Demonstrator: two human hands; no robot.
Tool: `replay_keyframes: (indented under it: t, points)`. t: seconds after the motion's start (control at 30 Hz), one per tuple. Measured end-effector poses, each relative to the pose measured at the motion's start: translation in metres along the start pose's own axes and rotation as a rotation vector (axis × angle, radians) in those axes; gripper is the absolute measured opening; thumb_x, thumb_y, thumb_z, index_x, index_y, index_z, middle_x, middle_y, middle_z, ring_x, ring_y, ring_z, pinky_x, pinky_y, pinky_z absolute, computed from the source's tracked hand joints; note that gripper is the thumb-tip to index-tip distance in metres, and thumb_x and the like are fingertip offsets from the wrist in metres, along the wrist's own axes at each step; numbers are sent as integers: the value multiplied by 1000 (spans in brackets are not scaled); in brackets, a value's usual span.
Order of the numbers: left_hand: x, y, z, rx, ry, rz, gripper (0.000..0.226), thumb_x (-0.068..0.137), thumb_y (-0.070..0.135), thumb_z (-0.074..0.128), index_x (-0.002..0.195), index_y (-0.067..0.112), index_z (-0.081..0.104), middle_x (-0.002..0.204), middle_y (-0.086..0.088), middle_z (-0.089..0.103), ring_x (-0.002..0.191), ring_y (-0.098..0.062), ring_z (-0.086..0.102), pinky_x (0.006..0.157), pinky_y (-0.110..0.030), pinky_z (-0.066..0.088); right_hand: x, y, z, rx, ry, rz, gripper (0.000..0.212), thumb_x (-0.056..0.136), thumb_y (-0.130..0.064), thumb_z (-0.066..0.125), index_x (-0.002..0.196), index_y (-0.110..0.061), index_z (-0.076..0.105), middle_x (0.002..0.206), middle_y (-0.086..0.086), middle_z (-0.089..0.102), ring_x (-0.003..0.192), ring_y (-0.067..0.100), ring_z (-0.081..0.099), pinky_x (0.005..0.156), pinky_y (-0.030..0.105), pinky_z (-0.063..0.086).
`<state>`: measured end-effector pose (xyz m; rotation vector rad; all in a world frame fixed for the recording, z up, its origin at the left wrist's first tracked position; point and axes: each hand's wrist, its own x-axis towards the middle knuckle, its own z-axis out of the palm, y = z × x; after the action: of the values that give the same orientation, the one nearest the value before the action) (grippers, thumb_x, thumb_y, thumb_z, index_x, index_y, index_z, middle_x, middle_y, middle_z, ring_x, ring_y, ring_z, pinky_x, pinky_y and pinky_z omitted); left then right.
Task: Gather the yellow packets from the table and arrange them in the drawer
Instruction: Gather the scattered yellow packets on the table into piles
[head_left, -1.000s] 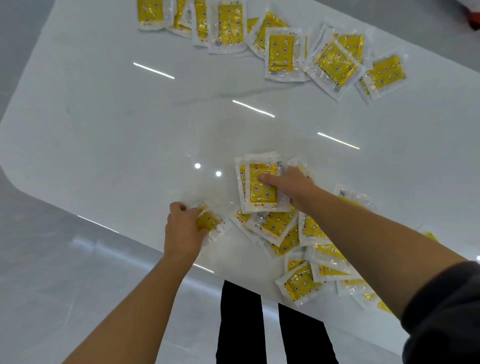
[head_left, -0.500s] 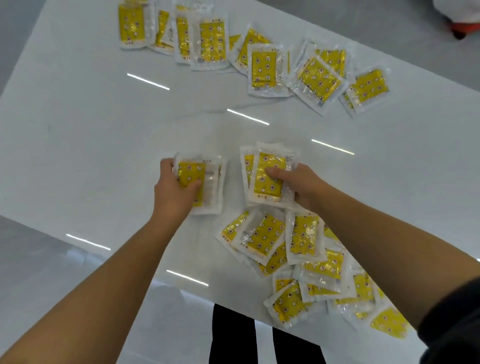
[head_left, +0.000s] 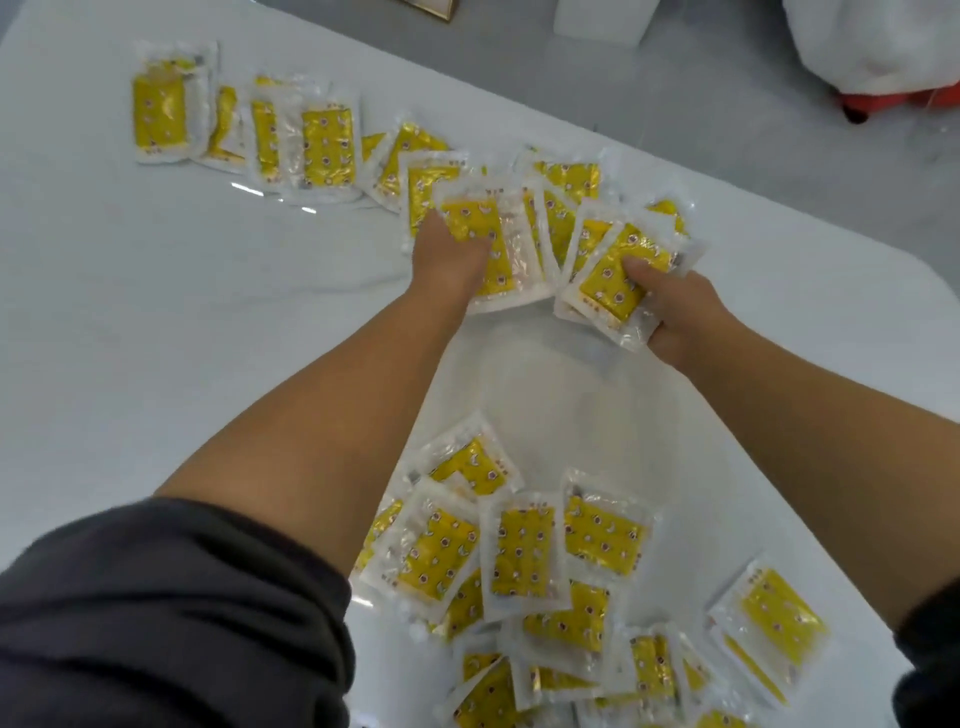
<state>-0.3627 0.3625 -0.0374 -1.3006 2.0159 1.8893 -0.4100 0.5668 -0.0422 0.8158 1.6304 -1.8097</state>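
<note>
Gathering phase: left hand (head_left: 451, 255) and right hand (head_left: 681, 314) each grip a stack of yellow packets (head_left: 605, 285) at upper centre; many more lie loose across the white table (head_left: 156, 322); drawer unseen, probably unfilled.

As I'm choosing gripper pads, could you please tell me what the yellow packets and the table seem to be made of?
Yellow packets: apparently clear glossy plastic film, crinkled and glinting, sealed around a shiny yellow, foil-like printed inner. Table: hard glossy white top with faint grey streaks and sharp reflections; polished stone or an imitation, I cannot tell.
</note>
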Motion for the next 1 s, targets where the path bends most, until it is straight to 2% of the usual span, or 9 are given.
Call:
replay_keyframes:
  t: [0.13, 0.3, 0.4, 0.47, 0.53, 0.67, 0.77, 0.9, 1.0]
  points:
    - [36, 19, -3, -24, 168, 12, 57, 87, 3, 51, 140, 14, 37, 116, 3, 52, 98, -14, 54, 67, -20, 48, 23, -19, 29, -89, 26, -51, 14, 85, -12, 71, 92, -14, 59, 104, 9, 68, 93, 24, 69, 88, 46, 55]
    - [73, 36, -39, 46, 321, 19, 66, 89, 9, 53, 148, 12, 24, 142, -5, 44, 101, -14, 53, 67, -19, 43, 37, -33, 100, -161, -20, -102, 33, 78, -25, 77, 101, -15, 56, 104, 7, 66, 96, 25, 67, 88, 46, 54]
    - [88, 28, -60, 343, 353, 37, 50, 84, 19, 63, 130, 8, 47, 121, -10, 59, 96, -21, 61, 66, -26, 47, 41, -30, 127, -278, -35, -65, 19, 81, -17, 73, 87, -11, 56, 90, 11, 68, 69, 21, 69, 62, 34, 59]
    - [91, 14, -69, 564, 349, -15, 43, 81, 23, 66, 118, 4, 55, 114, -12, 63, 101, -28, 63, 69, -28, 45, 42, -22, 131, -479, -1, -73, 16, 82, -11, 68, 74, -8, 55, 77, 13, 64, 48, 18, 59, 37, 18, 46]
    - [92, 2, -73, 642, 326, -48, 41, 82, 24, 67, 116, 4, 57, 115, -12, 63, 106, -28, 62, 71, -28, 41, 40, -16, 130, -669, 40, -129, 15, 82, -11, 66, 70, -8, 56, 71, 12, 64, 43, 18, 56, 33, 14, 40]
    - [77, -7, -72, 578, 297, -3, 49, 79, 26, 68, 119, 3, 54, 113, -13, 62, 102, -26, 60, 71, -28, 40, 30, -11, 123, -742, 9, -170, 23, 85, -7, 61, 65, -8, 51, 66, 14, 61, 38, 20, 57, 36, 23, 48]
    - [46, -15, -64, 596, 224, 70, 30, 82, 26, 66, 105, 11, 57, 98, -2, 58, 89, -18, 53, 71, -25, 39, 13, 2, 111, -805, -37, -223, 17, 88, -8, 57, 72, -8, 55, 77, 15, 67, 59, 25, 65, 63, 41, 61]
    - [-13, -47, -63, 629, 108, 85, 10, 83, 23, 63, 87, 17, 56, 85, 7, 56, 81, -13, 51, 59, -19, 34, -19, 41, 75, -1024, -177, -305, 8, 85, -16, 58, 87, -10, 62, 85, 5, 70, 77, 22, 68, 74, 39, 58]
    - [-60, -82, -72, 677, 49, 76, 6, 83, 22, 62, 82, 20, 57, 76, 13, 55, 78, -12, 55, 63, -22, 40, -45, 71, 47, -1219, -298, -329, 4, 87, -21, 61, 90, -18, 60, 87, -4, 63, 85, 17, 61, 78, 32, 52]
